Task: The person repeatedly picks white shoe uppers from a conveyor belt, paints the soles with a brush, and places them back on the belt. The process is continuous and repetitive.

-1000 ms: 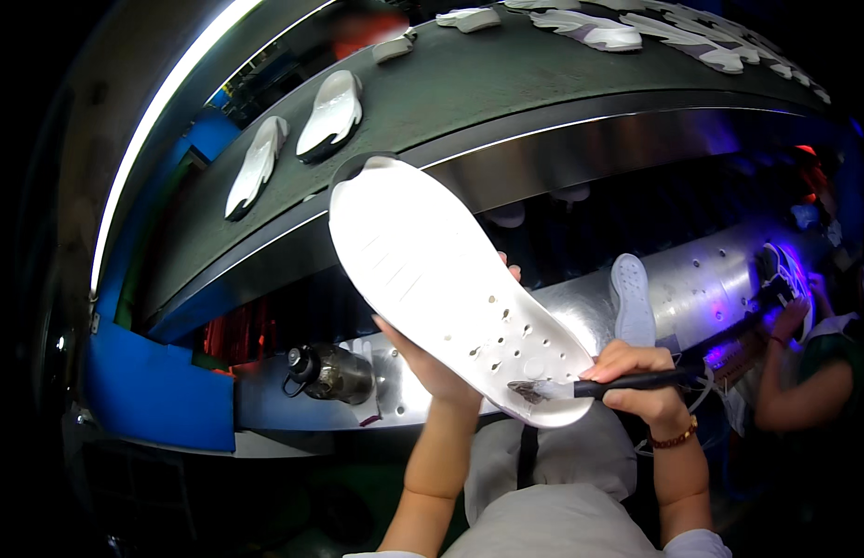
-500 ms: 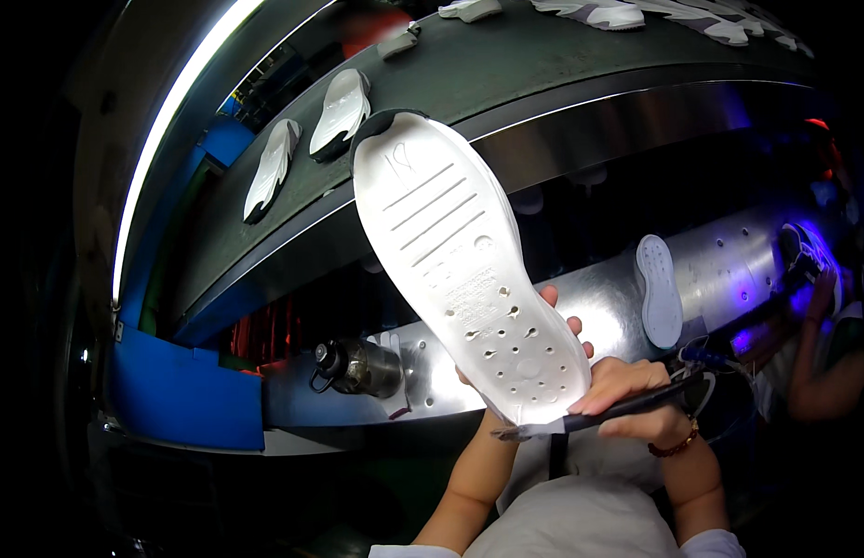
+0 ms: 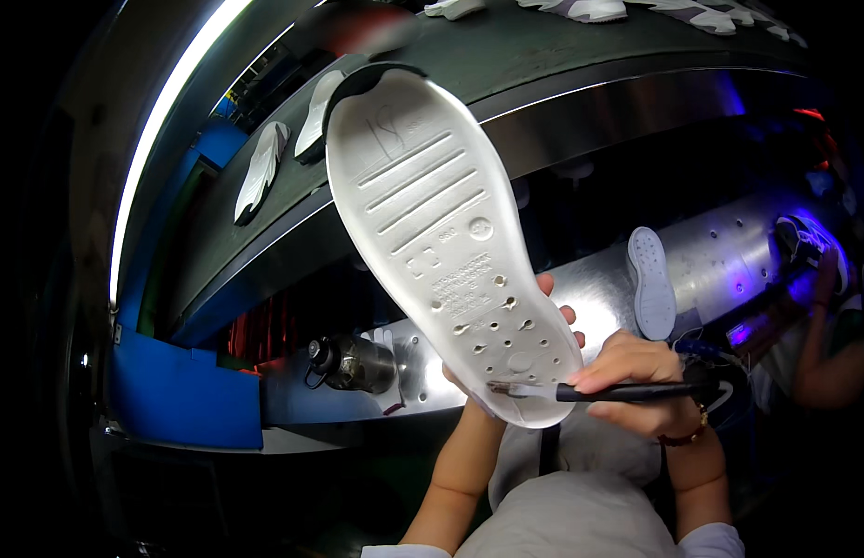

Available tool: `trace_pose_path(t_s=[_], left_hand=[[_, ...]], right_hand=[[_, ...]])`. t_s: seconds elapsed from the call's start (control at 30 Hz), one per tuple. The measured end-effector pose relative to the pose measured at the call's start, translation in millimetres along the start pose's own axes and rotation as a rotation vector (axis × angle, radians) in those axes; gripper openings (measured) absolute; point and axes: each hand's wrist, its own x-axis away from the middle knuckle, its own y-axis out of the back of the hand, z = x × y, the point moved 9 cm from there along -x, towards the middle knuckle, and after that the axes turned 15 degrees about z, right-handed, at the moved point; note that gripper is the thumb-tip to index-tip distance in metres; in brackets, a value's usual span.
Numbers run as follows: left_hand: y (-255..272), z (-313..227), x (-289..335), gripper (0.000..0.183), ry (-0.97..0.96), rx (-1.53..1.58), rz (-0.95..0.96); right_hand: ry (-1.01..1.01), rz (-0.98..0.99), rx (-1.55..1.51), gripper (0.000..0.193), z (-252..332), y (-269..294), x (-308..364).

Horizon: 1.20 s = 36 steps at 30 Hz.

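A large white shoe sole (image 3: 422, 209) fills the middle of the view, tilted, its hollow inner side facing me. Black trim edges its far end; grooves and small holes mark the inside. My left hand (image 3: 568, 314) grips it from beneath near the heel, fingertips curling past the right edge, the palm hidden. Pinched in my right hand (image 3: 636, 372) is a black-handled brush (image 3: 534, 391). Its dark bristles lie over the inner heel end and appear to touch the surface there.
Shoe soles (image 3: 262, 172) rest on a dark green conveyor (image 3: 488, 79) beyond. On the metal shelf (image 3: 581, 270) stand a dark bottle (image 3: 357, 365) and another white sole (image 3: 652, 284). A co-worker's hand (image 3: 827, 274) holds a shoe at the right under violet light.
The sole has shifted up and left, nearer the camera. The brush has moved from the heel's near rim onto its inner face, its handle now more level.
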Motion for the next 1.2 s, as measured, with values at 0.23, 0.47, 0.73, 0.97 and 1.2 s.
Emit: trace_pose_path(t_s=[0.23,0.47,0.73,0.97,1.2], left_hand=[[20,-15,25,0.1,0.245,-0.248,-0.174],[28,-19,50,0.082,0.67,-0.426,-0.494],[11,6,60,0.082,0.977,-0.271,-0.502],[20,8,80,0.077,1.08,-0.26,-0.583],[9,0,91,0.075,1.097,-0.342,-0.575]], right_hand=[[0.09,0.369,-0.208,0.022,2,-7,-2],[-0.024,0.526,-0.066,0.017,-13,-20,-9],[0.068,0.681,0.025,0.018,-3,-23,-9],[-0.029,0.806,0.282,0.018,10,-13,4],[-0.166,0.925,0.501,0.021,6,-15,22]])
